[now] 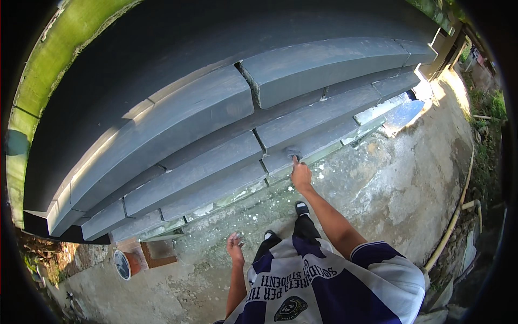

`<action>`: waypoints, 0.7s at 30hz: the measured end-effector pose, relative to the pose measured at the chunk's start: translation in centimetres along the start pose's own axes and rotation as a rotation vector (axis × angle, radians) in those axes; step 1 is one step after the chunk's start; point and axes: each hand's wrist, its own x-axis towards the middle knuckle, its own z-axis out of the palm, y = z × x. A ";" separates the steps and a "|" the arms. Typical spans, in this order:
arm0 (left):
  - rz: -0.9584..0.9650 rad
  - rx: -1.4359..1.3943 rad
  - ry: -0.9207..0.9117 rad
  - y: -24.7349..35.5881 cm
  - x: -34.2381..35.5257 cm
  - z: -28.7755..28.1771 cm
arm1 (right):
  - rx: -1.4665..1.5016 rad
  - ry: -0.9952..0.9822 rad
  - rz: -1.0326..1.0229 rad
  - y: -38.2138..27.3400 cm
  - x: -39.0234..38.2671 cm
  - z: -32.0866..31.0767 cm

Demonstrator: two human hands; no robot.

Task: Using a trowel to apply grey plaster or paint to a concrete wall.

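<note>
My right hand (pixel 301 176) reaches forward to the lowest grey step (pixel 337 136). Its fingers are closed on a small dark tool that looks like a paintbrush (pixel 295 157), its tip against the step's face. A darker patch shows on the grey surface there; the hand hides most of the tool. My left hand (pixel 234 249) hangs low by my left side, fingers loosely bent and apart, with nothing in it. White splashes spot the concrete floor (pixel 372 178) along the step's foot.
Further grey ledges (pixel 324 62) rise in tiers ahead, with dark gaps between blocks. At the left stands an orange bucket (pixel 136 261) with dark grey contents, beside a brown box-like thing (pixel 160 262). A pale pipe (pixel 452 232) runs along the right edge. My sandalled feet stand near the step.
</note>
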 end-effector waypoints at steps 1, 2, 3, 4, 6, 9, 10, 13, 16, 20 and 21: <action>-0.002 0.016 -0.040 0.0 0.2 0.1 | -0.031 0.066 0.025 0.8 0.7 0.8; 0.010 0.018 -0.052 0.2 0.3 0.2 | -0.024 0.080 0.029 1.0 1.0 2.1; 0.017 -0.009 -0.033 0.4 0.2 0.3 | -0.027 0.008 -0.028 1.0 0.7 3.6; 0.024 -0.038 -0.005 0.7 0.1 0.1 | -0.028 -0.069 -0.091 0.2 0.3 4.7; 0.028 -0.043 0.025 0.9 0.1 -0.5 | 0.012 -0.157 -0.235 -2.5 -1.2 4.4; 0.035 -0.049 0.102 0.3 -0.5 -2.1 | 0.022 -0.171 -0.327 -5.0 -2.5 2.9; 0.041 -0.049 0.099 0.5 -0.8 -2.3 | 0.025 -0.165 -0.329 -4.6 -2.0 2.9; 0.051 -0.057 0.118 0.4 -1.1 -2.7 | 0.014 0.115 0.069 -1.8 -0.1 3.5; 0.013 -0.079 0.166 -0.1 -1.4 -3.1 | -0.021 0.015 -0.115 -2.6 0.2 5.3; -0.030 -0.083 0.174 -0.8 -1.8 -2.9 | -0.084 -0.138 -0.260 -5.4 0.0 6.4; -0.013 -0.088 0.165 -1.0 -1.8 -2.9 | -0.077 -0.134 -0.253 -4.7 0.4 5.8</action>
